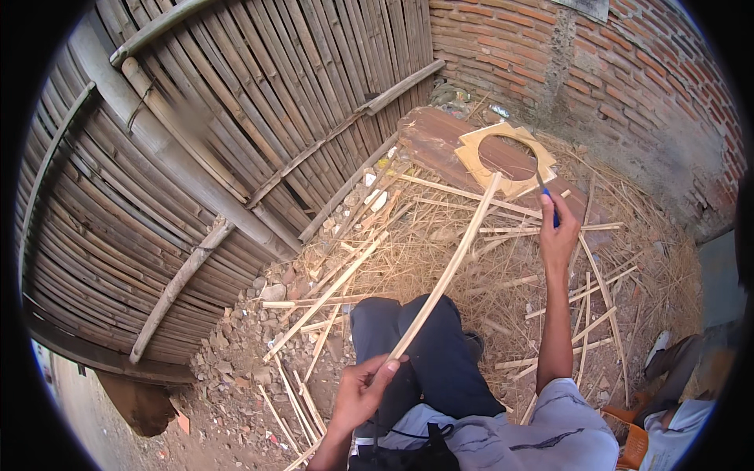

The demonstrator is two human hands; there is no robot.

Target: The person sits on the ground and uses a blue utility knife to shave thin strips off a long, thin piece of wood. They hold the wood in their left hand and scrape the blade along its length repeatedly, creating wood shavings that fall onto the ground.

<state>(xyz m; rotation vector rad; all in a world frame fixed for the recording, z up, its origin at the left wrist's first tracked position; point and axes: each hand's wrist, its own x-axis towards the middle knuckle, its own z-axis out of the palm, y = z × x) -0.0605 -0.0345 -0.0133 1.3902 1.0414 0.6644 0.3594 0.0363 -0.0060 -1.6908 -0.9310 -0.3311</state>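
Note:
In my left hand (363, 390) is the lower end of a long, pale bamboo strip (445, 281), pinched between thumb and fingers. The strip slants up and away across my knees, its far end near a flat wooden piece. My right hand (558, 234), arm stretched forward, is closed around the blue handle of a knife (547, 193). The knife's thin dark blade points up, over the edge of a yellowish flat frame with a big round hole (473, 161). That frame lies on a reddish-brown board (430, 141). Strip and knife are apart.
Loose bamboo strips (334, 294) lie scattered over straw and rubble on both sides of my legs. A bamboo slat wall (259, 94) rises at left, a brick wall (510, 51) at the back right. Another person (679, 424) sits at lower right by an orange chair (633, 443).

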